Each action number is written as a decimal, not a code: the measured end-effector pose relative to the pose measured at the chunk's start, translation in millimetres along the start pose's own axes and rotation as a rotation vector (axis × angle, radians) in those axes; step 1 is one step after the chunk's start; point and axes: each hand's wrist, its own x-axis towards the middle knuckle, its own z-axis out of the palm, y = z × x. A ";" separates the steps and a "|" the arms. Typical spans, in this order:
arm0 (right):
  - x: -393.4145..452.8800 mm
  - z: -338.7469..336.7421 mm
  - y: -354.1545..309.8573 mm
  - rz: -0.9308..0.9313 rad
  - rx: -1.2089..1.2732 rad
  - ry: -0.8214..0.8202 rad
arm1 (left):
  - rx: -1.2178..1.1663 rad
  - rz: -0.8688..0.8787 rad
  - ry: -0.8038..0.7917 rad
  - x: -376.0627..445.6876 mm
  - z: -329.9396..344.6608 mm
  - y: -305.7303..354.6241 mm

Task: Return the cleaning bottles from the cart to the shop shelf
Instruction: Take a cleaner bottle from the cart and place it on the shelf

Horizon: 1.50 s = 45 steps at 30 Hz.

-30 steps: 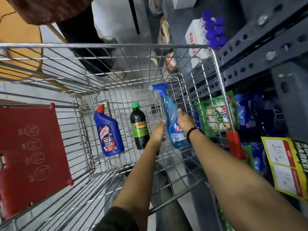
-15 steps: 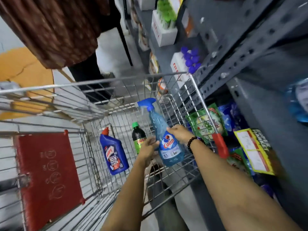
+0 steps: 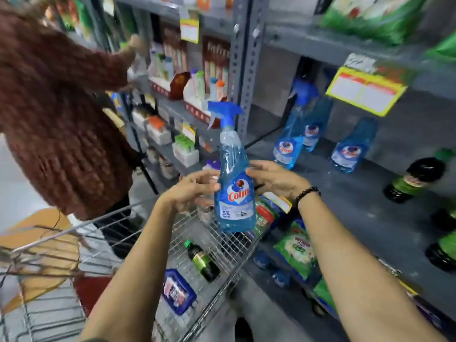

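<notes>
A blue Colin spray bottle is held upright above the wire cart, level with the grey shelf. My left hand grips its left side and my right hand grips its right side. Down in the cart stand a dark bottle with a green cap and a blue toilet-cleaner bottle. On the shelf stand matching blue spray bottles and dark green-label bottles.
A person in a brown knitted sweater stands at the left, reaching into the far shelves. A yellow price tag hangs from the upper shelf edge. Green packets fill the shelf below. Bare grey shelf surface lies right of my right hand.
Both hands have lifted the spray bottle up out of the cart to shelf height. My view has swung up from the cart to the shelves.
</notes>
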 end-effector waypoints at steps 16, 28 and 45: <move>-170.7 -45.4 -104.6 -0.348 -0.191 -0.069 | 0.231 0.327 -0.645 -16.6 110.9 124.0; -104.5 -153.5 29.8 0.011 -0.182 0.486 | 0.419 0.201 -0.326 156.5 157.1 15.2; -76.2 -191.9 45.5 0.010 -0.142 0.872 | 0.456 0.228 -0.093 216.1 219.8 10.4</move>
